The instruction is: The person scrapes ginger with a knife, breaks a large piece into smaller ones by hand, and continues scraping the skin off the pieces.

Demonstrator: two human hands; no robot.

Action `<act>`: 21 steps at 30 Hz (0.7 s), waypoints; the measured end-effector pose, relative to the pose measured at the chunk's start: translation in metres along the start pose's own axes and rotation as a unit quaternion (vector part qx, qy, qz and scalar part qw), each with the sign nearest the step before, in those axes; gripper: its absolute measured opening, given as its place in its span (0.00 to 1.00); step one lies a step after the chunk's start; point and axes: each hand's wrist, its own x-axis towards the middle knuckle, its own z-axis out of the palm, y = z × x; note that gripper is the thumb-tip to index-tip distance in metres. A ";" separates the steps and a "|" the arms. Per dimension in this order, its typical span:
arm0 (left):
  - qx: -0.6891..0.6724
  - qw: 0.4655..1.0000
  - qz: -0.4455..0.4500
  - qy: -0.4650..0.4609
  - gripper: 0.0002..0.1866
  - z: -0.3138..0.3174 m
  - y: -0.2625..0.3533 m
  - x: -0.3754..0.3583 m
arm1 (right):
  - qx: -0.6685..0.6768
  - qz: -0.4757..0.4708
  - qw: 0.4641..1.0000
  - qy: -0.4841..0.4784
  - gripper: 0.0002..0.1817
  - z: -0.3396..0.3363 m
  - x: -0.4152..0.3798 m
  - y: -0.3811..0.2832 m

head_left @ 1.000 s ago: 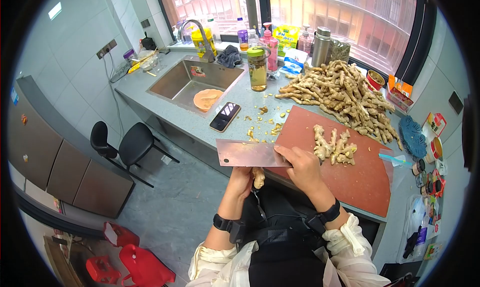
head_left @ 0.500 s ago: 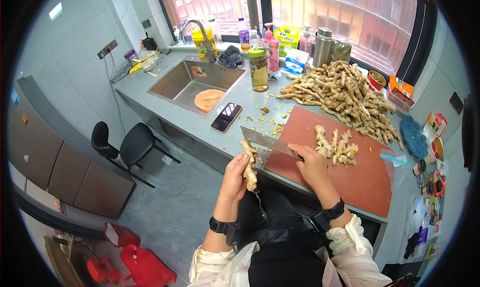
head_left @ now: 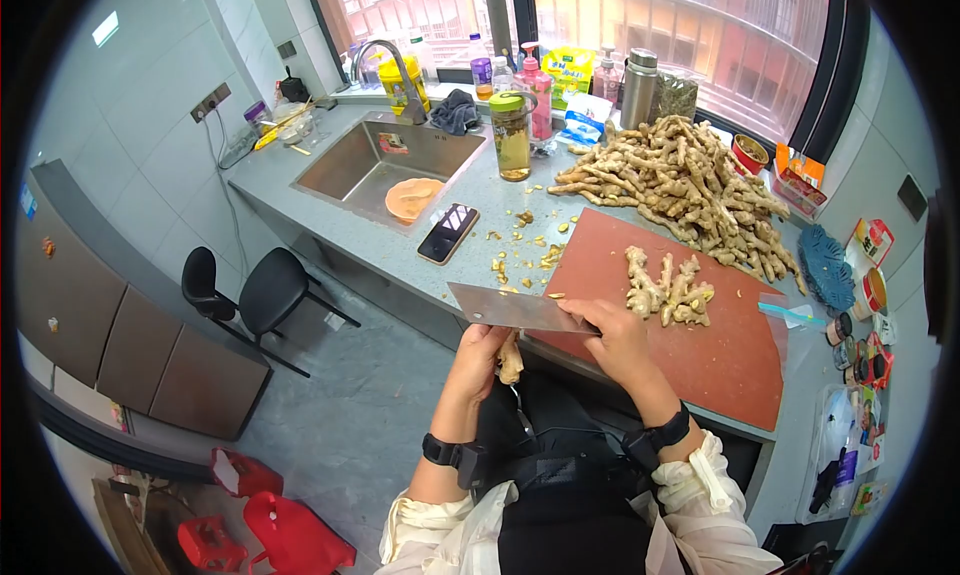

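My left hand (head_left: 476, 361) grips a piece of ginger root (head_left: 509, 359) just off the counter's front edge; its upper part is hidden behind the blade. My right hand (head_left: 618, 343) is closed around the handle of a cleaver (head_left: 520, 309), whose broad blade reaches left across the top of that ginger. To the right, several ginger pieces (head_left: 668, 289) lie on a reddish-brown cutting board (head_left: 715, 370). Behind the board rises a large heap of ginger (head_left: 690, 190). Small ginger trimmings (head_left: 527, 258) are scattered on the counter left of the board.
A phone (head_left: 448, 234) lies between the trimmings and the sink (head_left: 330, 178), which holds an orange bowl (head_left: 412, 200). A lidded tea bottle (head_left: 513, 140) and a steel thermos (head_left: 639, 90) stand toward the window. Jars and packets line the right side. Black chairs (head_left: 268, 285) stand left.
The cleaver has moved left and down, so its blade now covers the top of the held ginger. My right hand has shifted lower with it, and the ginger sits lower behind the blade.
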 end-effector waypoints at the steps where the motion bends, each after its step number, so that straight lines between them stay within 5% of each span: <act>1: 0.001 1.000 0.000 0.000 0.10 -0.001 0.001 0.000 | 0.001 0.000 1.000 0.001 0.26 0.000 0.000 0.000; 7: -0.042 0.999 -0.003 -0.030 0.12 -0.002 -0.003 -0.003 | -0.027 0.015 1.000 0.000 0.26 -0.001 -0.003 0.000; 9: -0.176 0.978 -0.003 -0.111 0.14 -0.005 -0.004 0.000 | -0.027 0.023 0.999 -0.002 0.26 0.000 -0.004 0.004; 16: -0.107 0.989 0.009 -0.101 0.16 0.004 0.021 -0.013 | -0.055 0.097 0.994 0.002 0.18 0.003 -0.014 0.032; 19: -0.082 0.996 -0.002 -0.038 0.17 0.003 0.015 -0.006 | 0.048 0.120 0.991 0.032 0.15 0.006 -0.022 0.047; 21: -0.085 0.996 -0.010 -0.036 0.19 0.002 0.011 -0.004 | 0.181 0.254 0.950 0.012 0.16 0.001 -0.028 0.056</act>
